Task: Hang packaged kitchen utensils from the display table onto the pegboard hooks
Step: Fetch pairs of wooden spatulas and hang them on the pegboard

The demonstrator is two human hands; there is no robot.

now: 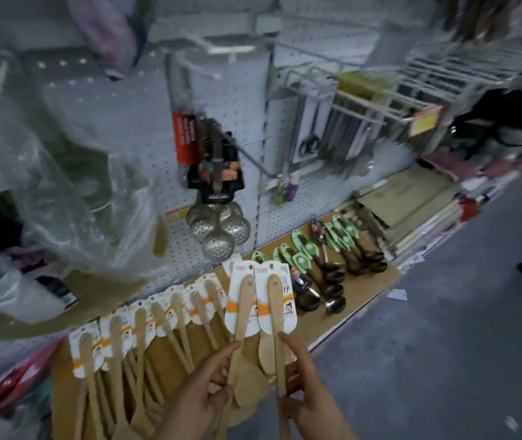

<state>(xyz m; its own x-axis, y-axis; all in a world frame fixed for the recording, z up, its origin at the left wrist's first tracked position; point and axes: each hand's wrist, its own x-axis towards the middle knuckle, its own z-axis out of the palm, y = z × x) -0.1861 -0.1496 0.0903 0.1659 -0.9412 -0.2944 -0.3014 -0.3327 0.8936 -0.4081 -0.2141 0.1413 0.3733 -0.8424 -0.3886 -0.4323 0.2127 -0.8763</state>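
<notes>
My left hand point(204, 392) grips the handle of a wooden spatula point(243, 308) with a white and orange card. Beside it, my right hand point(308, 389) holds a second carded wooden spatula point(274, 304). Both spatulas point up and away, lifted above the display table point(364, 289). A row of several more carded wooden spatulas point(145, 331) lies on the table to the left. The white pegboard point(145, 128) rises behind the table, with a long bare hook point(247, 154) near its middle.
Perforated metal skimmers point(221, 230) and a black carded tool point(218, 173) hang on the pegboard. Dark ladles with green cards point(326, 265) lie on the table's right part. Clear plastic bags point(46, 185) hang at left. Scissors and racks point(332, 128) hang at right; grey floor point(444, 344) beyond.
</notes>
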